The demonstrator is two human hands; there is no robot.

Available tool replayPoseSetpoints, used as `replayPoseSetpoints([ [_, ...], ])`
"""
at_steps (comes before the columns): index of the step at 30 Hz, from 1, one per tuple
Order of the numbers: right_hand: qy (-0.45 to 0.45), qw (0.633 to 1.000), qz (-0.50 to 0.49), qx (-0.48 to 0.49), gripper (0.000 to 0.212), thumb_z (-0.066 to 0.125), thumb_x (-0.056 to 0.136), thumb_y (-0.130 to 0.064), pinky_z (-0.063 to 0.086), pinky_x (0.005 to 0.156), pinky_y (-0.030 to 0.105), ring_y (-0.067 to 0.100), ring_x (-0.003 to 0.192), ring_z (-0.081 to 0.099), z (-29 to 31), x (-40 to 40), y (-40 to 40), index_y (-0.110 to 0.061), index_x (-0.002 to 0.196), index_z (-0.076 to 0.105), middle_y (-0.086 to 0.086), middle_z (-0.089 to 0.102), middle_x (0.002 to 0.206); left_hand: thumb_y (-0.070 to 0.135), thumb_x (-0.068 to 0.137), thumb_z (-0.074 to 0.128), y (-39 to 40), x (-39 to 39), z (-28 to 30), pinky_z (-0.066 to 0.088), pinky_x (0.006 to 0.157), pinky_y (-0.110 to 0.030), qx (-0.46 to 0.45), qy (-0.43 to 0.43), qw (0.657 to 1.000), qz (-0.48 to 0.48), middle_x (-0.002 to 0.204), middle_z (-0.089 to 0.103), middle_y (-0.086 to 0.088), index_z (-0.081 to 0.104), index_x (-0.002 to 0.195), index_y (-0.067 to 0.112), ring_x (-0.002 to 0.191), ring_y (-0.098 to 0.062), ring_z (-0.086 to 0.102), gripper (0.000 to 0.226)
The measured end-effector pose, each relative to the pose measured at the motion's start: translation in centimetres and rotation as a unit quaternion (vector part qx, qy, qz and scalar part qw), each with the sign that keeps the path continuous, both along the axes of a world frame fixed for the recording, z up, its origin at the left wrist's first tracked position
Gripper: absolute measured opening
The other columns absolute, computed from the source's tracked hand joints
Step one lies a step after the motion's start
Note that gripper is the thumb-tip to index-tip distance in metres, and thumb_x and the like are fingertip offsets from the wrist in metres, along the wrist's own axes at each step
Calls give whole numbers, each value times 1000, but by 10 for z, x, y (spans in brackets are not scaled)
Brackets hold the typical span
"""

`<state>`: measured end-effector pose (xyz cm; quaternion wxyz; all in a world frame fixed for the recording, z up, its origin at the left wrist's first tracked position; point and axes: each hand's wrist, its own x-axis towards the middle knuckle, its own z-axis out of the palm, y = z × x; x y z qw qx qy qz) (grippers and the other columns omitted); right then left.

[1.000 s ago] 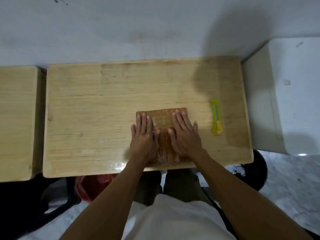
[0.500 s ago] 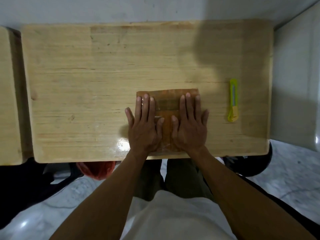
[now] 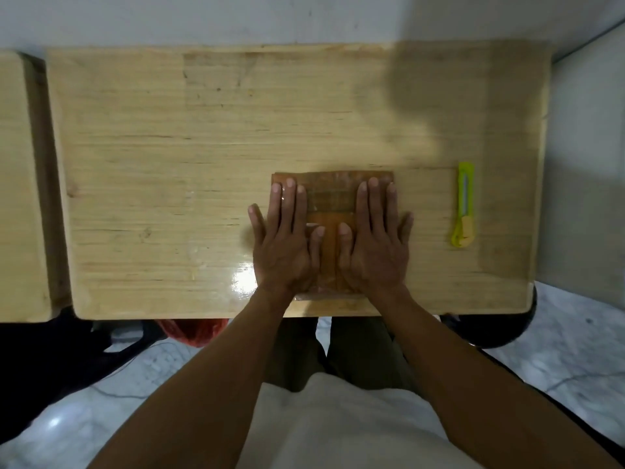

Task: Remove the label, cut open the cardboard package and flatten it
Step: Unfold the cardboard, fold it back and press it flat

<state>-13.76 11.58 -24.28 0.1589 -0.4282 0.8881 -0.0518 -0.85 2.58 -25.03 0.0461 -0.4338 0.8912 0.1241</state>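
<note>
A brown cardboard package (image 3: pixel 331 198) lies flat on the wooden table (image 3: pixel 169 164), near the front edge, with shiny tape across its top. My left hand (image 3: pixel 284 242) presses flat on its left half, fingers straight. On the right half my right hand (image 3: pixel 372 242) presses down the same way. A narrow strip of cardboard shows between the two hands. A green and yellow utility knife (image 3: pixel 464 209) lies on the table to the right of the package, apart from both hands.
A second wooden table (image 3: pixel 17 184) stands close on the left. A white wall runs behind, and a white block (image 3: pixel 588 164) stands at the right. Under the table are a red bag (image 3: pixel 192 330) and a dark round object (image 3: pixel 500 326).
The camera has moved closer and lower over the table. Both hands have spread slightly apart on the package and stay pressed flat. The knife has not moved.
</note>
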Motion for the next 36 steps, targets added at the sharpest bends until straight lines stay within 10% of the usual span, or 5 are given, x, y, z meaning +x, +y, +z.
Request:
replayPoseSetpoints([
  [23,3,1000,-7,-15,69,34,100,-49,9,119,60,23,154,-1,-5,-3,-1,-20,158,12,3,5,167,52,101,32,4,-8,-1,6,124,-55,31,30,997,59,167,1,-16,13,160,23,155,-31,-4,69],
  [29,-39,986,-159,-4,70,31,97,-64,22,114,57,34,148,17,7,21,7,-32,157,14,11,16,163,54,102,37,17,-1,6,16,121,-59,71,75,986,128,162,21,-23,26,158,29,152,-38,15,62],
  [36,-142,962,-219,-74,76,52,88,-60,37,103,54,37,134,30,19,7,2,-32,153,24,12,33,150,26,94,64,7,0,31,34,111,-41,244,222,919,218,157,25,-15,35,153,30,139,-33,31,66],
])
